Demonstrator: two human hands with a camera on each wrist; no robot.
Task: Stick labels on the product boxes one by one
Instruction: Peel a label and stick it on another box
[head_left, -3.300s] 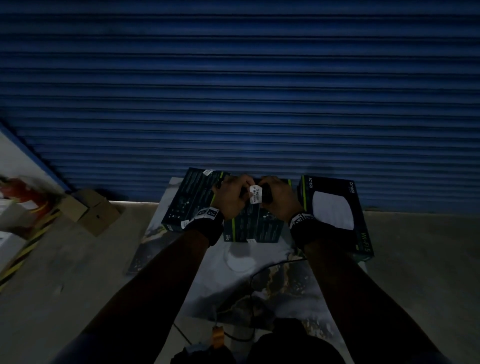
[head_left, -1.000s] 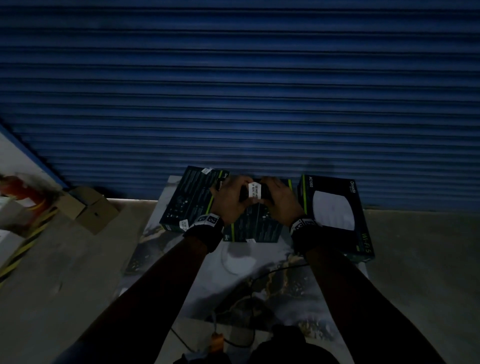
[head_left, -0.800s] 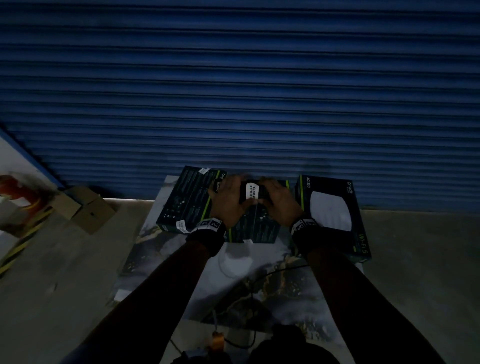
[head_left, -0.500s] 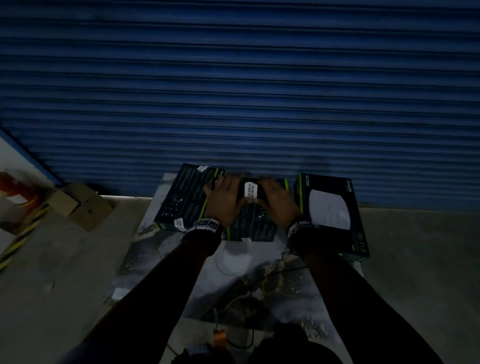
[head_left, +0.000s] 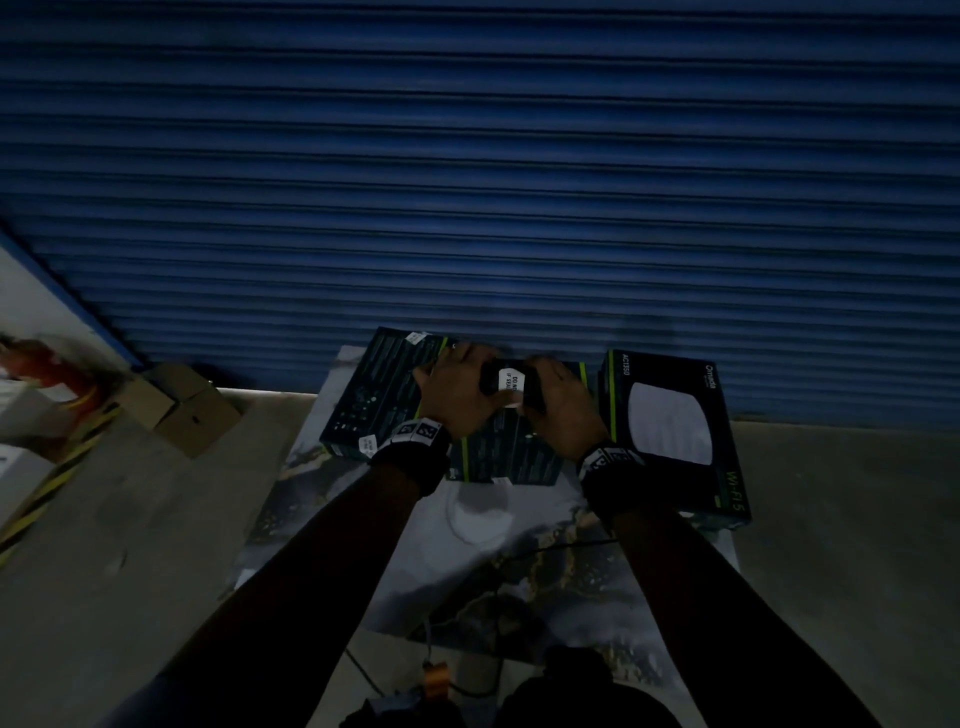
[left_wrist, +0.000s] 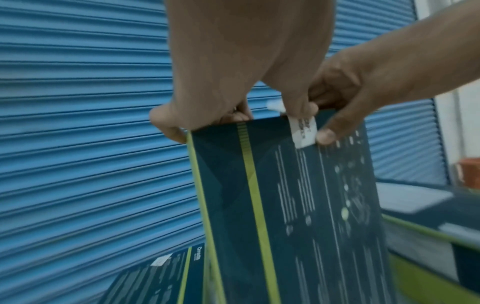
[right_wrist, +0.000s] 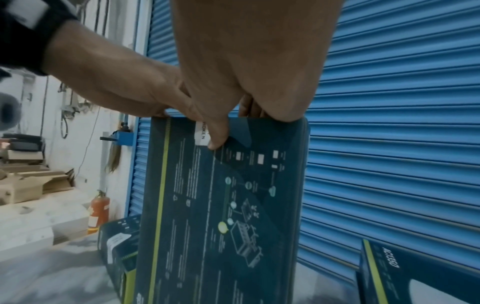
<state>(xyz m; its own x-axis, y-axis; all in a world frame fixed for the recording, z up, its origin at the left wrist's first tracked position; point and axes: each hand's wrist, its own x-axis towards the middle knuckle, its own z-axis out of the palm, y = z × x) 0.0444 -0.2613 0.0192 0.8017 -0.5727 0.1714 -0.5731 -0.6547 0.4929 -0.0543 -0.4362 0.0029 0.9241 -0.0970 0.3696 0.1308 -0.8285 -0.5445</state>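
Note:
A dark teal product box (head_left: 511, 454) lies in the middle of the table between two like boxes. A white label (head_left: 508, 383) sits on its far edge, folded over the rim. My left hand (head_left: 467, 387) grips that edge, fingers curled behind it and thumb down on the label (left_wrist: 302, 131). My right hand (head_left: 556, 397) holds the same edge from the right. Its thumb (right_wrist: 215, 140) presses the label (right_wrist: 200, 133) onto the printed face. The left box (head_left: 379, 400) bears small white labels; the right box (head_left: 670, 431) shows a white round device.
The marble-patterned table (head_left: 483, 561) stands against a blue roller shutter (head_left: 467, 182). A black cable (head_left: 545, 551) runs across the table's near part. Cardboard boxes (head_left: 176, 405) and a red extinguisher (right_wrist: 98, 211) are on the floor at the left.
The label was held up between both hands above the middle box. It has come down onto the box's far edge, and both thumbs now press on it.

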